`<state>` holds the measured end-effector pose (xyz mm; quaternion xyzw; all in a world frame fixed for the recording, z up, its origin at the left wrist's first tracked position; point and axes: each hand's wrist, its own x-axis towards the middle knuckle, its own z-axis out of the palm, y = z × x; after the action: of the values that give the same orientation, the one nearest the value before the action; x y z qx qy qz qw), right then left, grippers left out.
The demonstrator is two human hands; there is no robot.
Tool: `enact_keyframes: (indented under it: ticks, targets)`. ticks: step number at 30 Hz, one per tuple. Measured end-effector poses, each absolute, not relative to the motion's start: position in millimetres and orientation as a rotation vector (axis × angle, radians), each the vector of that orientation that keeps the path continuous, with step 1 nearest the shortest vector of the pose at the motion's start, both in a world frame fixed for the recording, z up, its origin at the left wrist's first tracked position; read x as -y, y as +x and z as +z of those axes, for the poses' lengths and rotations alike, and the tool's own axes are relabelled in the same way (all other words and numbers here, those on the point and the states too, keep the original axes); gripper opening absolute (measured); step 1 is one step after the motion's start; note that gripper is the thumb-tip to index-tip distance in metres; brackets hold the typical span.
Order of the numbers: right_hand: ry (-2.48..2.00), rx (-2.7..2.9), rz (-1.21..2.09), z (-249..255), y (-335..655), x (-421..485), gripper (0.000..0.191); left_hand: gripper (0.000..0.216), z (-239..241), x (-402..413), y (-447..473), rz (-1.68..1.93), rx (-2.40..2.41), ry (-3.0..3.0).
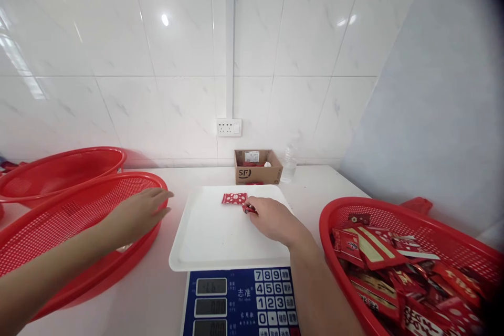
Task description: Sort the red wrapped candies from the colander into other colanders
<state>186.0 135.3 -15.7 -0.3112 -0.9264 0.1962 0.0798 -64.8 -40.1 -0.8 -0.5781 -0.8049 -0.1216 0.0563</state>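
Note:
A white tray (205,241) sits on a blue electronic scale (240,302) in front of me. My right hand (273,219) rests on the tray, its fingers pinched on a small red packet (249,210). Just left of it a second red packet with white dots (233,198) lies flat on the tray. My left hand (137,212) reaches over the rim of a red mesh basket (71,220) at the left, fingers stretched out and holding nothing.
A second red basket (59,170) lies behind the left one. Another red basket (394,220) at the right holds several red packets (394,268). A small cardboard box (258,168) and a clear bottle (290,164) stand by the tiled wall.

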Motion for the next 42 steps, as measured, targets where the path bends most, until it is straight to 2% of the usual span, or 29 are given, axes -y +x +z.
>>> enact_keyframes:
  ticks: [7, 15, 20, 28, 35, 38, 42]
  targets:
    - [-0.877, 2.756, 0.590, -13.6, 187.7, -133.6, 0.018, 0.033, -20.9, -49.0, -4.8, -0.176, 2.152, -2.280]
    - [-0.869, 2.734, 0.591, -14.1, 189.3, -135.6, 0.019, 0.029, -39.4, -95.9, 19.4, -0.032, 2.087, -2.325]
    - [-0.851, 2.731, 0.616, -12.6, 190.9, -135.0, 0.021, 0.028, -26.5, -75.5, 6.3, -0.046, 2.156, -2.221]
    - [-0.848, 2.724, 0.703, -9.6, 190.9, -131.5, 0.022, 0.031, 7.0, 15.4, -54.4, -0.273, 2.400, -1.920]
    - [-0.799, 2.687, 0.758, -11.4, 188.5, -132.5, 0.022, 0.038, -2.1, 61.5, -114.3, -0.345, 2.558, -1.644]
    - [-0.713, 2.629, 0.792, -11.4, 186.7, -130.6, 0.024, 0.047, -7.1, 60.9, -104.3, -0.396, 2.564, -1.657]
    - [-0.438, 2.406, 1.008, -5.4, 185.3, -117.5, 0.026, 0.050, -8.7, 47.3, -57.7, -0.499, 2.540, -1.823]
